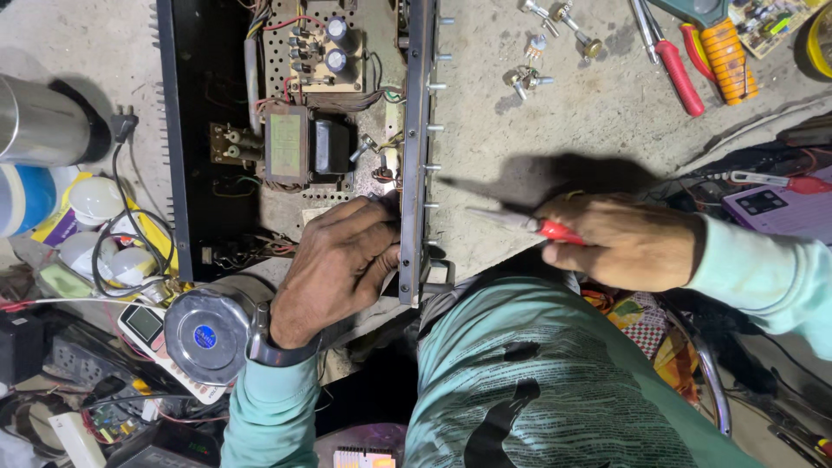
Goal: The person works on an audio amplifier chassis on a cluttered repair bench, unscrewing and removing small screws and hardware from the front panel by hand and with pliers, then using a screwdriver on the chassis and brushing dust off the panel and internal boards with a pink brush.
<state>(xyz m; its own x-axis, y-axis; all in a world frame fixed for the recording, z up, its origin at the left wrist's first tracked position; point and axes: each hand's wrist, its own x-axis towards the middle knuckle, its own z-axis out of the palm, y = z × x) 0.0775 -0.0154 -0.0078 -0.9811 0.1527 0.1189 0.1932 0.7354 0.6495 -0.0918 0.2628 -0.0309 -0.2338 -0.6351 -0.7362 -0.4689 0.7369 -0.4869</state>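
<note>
My left hand (338, 264) rests on the near corner of the open amplifier case (295, 139), fingers curled over its front panel (414, 147) and pressing on the inside; I cannot tell whether they pinch anything there. A watch (269, 342) sits on that wrist. My right hand (620, 243) is closed around a screwdriver with a red handle (529, 224), its metal tip pointing left toward the front panel but apart from it, over bare concrete floor (520, 139).

Inside the case a transformer (308, 146) sits near the middle, with a circuit board (325, 48) carrying two capacitors beyond it. A row of small shafts sticks out of the front panel.

On the floor beyond my right hand lie loose knob controls (529, 76), red-handled pliers (676, 69) and an orange-handled tool (728, 56). To my left are white bulbs (95, 199), a black cable (130, 217), a round metal speaker magnet (206, 336) and a steel flask (39, 121).
</note>
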